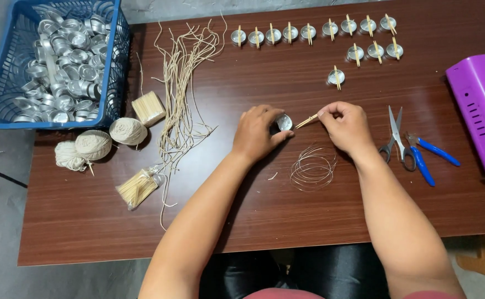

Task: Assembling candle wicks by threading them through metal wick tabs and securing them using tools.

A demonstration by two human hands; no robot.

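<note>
Left of the cup [284, 122] we see a clear bag of sticks [137, 188]. Our left hand [259, 134] grips that small round silver cup on the counter [253, 216]. Just right of it, our right hand [346, 126] pinches a pale stick [307, 120], slanting down-left toward the cup.

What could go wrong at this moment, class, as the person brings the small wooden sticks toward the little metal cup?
1. The left hand pinches the metal cup only at its edge, so it might slip or tip.
2. The thin wooden sticks in the right hand could snap if squeezed.
3. The wire coil lies just under the forearms and could get snagged or dragged; the open scissors sit close to the right wrist.
</note>
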